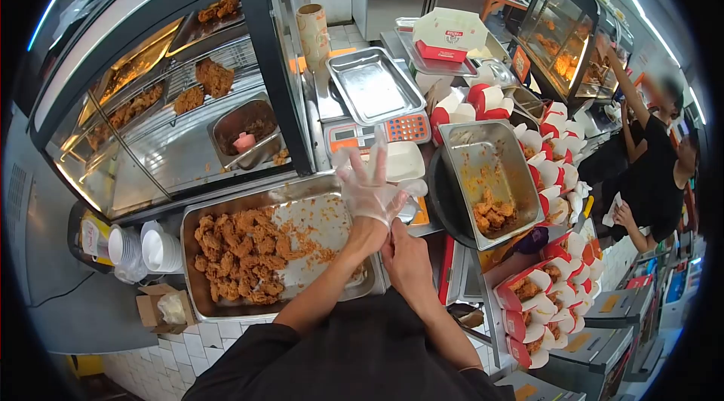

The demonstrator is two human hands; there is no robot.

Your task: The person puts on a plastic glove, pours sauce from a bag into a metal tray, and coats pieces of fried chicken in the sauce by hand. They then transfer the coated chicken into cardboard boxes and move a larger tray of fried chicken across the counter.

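Observation:
My left hand (372, 193) wears a clear plastic glove and is raised with its fingers spread, holding nothing. It is over the right end of a large steel tray (302, 193) with fried chicken (237, 254) heaped on its left side. Bare and closed, my right hand (409, 259) pinches the cuff of the plastic glove (392, 201) at my left wrist. Just beyond the left hand lies a white paper tray (400, 162). Behind it stands an orange digital scale (403, 129) bearing a shallow steel pan (377, 86).
A deep steel pan (458, 146) with a few chicken pieces stands to the right. Past it are several red-and-white boxes (558, 280) filled with chicken. A glass warming cabinet (279, 61) rises at left, near stacked white cups (161, 250). Co-workers (656, 167) stand at far right.

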